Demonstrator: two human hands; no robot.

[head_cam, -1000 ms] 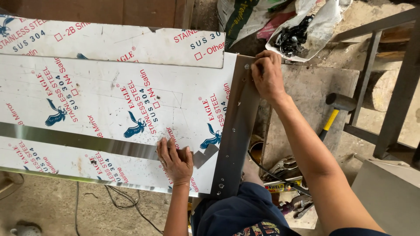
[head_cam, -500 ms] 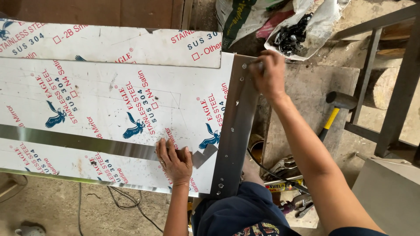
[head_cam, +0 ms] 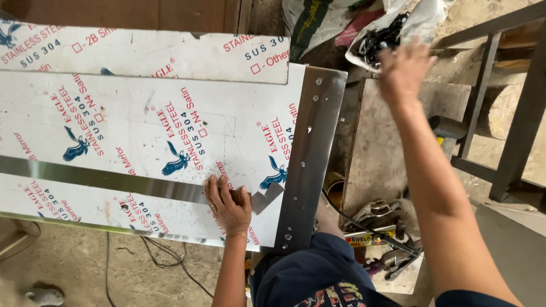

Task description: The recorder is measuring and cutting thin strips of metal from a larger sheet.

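A large steel sheet covered in white printed protective film lies flat in front of me. Its right edge is a bare metal strip with small holes. My left hand presses flat on the sheet near its front edge, fingers spread beside a bare metal band. My right hand hovers blurred in the air to the right of the sheet's far corner, fingers apart and empty, close to a clear plastic bag of dark small parts.
A grey slab stands right of the sheet, with a yellow-handled hammer on it. Clamps and pliers lie near my knee. A dark metal frame stands at the right. A black cable trails on the dusty floor.
My right hand has lifted off the far corner of the metal edge strip and swung right towards the plastic bag. My left hand stays pressed on the sheet.
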